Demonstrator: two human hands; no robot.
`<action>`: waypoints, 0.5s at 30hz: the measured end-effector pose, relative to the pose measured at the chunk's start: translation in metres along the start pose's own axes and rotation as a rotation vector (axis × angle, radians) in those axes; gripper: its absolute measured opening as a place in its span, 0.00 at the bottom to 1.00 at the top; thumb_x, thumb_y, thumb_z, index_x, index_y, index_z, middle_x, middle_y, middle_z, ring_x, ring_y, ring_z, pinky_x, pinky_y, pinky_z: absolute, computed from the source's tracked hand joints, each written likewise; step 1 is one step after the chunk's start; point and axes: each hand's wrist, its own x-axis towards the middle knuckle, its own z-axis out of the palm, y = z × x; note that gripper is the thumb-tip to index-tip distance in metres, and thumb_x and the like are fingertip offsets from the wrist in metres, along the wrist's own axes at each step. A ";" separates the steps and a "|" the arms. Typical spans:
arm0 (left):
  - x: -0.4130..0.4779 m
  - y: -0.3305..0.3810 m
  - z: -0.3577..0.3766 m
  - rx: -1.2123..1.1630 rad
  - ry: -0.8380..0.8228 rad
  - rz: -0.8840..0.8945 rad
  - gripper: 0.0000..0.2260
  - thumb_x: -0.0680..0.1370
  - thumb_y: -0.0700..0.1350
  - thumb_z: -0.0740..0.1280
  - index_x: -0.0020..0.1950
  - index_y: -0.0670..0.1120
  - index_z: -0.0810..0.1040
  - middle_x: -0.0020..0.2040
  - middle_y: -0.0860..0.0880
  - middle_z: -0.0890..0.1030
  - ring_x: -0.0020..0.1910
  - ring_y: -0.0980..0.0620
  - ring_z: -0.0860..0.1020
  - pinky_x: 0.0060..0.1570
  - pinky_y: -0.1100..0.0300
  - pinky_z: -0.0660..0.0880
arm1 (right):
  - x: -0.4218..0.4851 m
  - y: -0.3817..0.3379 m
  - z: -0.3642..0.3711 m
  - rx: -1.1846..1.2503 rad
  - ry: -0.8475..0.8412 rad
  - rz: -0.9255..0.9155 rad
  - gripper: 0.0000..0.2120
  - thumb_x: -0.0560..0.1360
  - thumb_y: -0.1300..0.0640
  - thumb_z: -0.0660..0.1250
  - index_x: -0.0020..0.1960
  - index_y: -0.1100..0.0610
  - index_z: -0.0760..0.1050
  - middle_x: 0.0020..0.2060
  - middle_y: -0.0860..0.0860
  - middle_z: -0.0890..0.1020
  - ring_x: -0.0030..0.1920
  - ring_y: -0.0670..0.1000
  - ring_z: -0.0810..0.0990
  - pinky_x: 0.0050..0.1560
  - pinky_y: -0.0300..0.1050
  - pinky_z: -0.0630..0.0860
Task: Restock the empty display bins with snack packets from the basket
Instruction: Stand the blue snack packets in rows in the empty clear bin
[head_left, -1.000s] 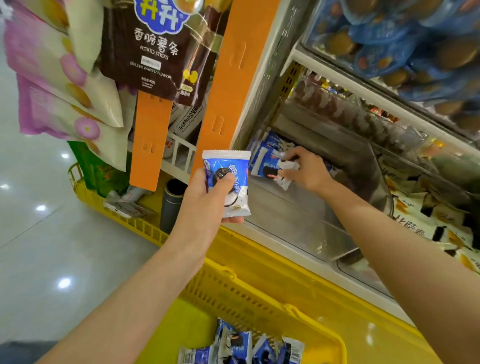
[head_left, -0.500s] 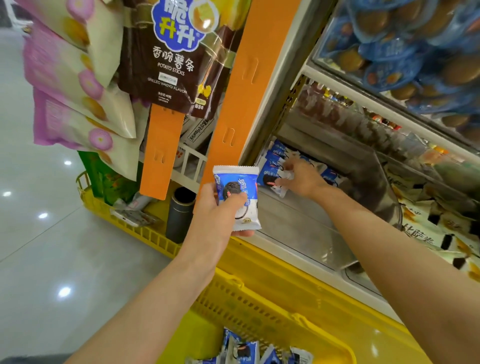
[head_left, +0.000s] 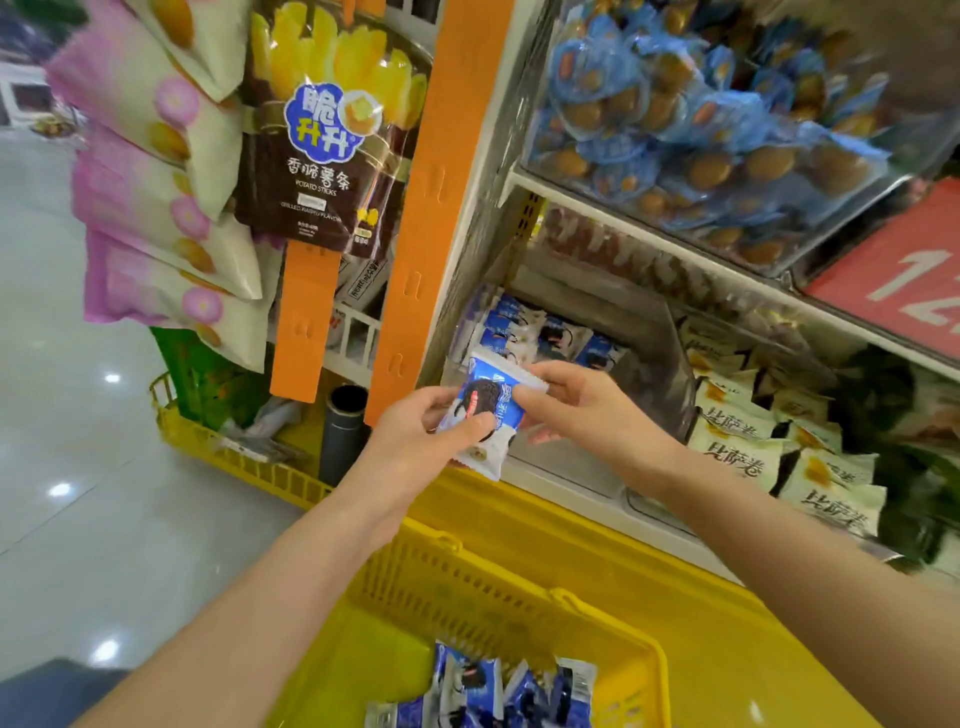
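Shop shelving, clear display bin (head_left: 670, 364) partly filled. Blue cookie packet (head_left: 485, 410) pinched between left hand (head_left: 415, 436) and right hand (head_left: 587, 410). Release left first; lay flat beside stacked row (head_left: 524, 332).

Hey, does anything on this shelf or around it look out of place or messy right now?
Nothing looks spilled or torn. One oddity: a dark cylinder stands in the yellow tray under the hanging bags, unlike the snacks around it. The blue cookie packets in the clear bin sit bunched at the back, some tilted.
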 end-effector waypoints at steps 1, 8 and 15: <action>-0.002 -0.001 0.003 -0.039 -0.006 -0.022 0.18 0.73 0.45 0.71 0.62 0.48 0.73 0.53 0.50 0.82 0.49 0.56 0.80 0.39 0.65 0.75 | -0.007 -0.001 0.000 0.036 -0.014 0.037 0.07 0.77 0.58 0.64 0.54 0.53 0.74 0.47 0.52 0.83 0.40 0.43 0.81 0.44 0.37 0.79; -0.017 -0.004 0.022 -0.193 -0.015 0.005 0.11 0.73 0.50 0.68 0.55 0.51 0.76 0.47 0.51 0.81 0.39 0.61 0.79 0.39 0.64 0.72 | -0.040 0.008 0.009 0.014 0.033 0.075 0.07 0.74 0.59 0.68 0.50 0.51 0.75 0.48 0.52 0.82 0.41 0.43 0.80 0.40 0.33 0.78; -0.012 -0.002 0.025 -0.068 -0.001 0.121 0.14 0.70 0.49 0.69 0.53 0.46 0.77 0.48 0.46 0.82 0.47 0.52 0.82 0.43 0.59 0.79 | -0.048 0.019 -0.010 -0.005 0.126 0.048 0.05 0.76 0.58 0.66 0.50 0.50 0.77 0.47 0.51 0.83 0.40 0.40 0.80 0.38 0.32 0.76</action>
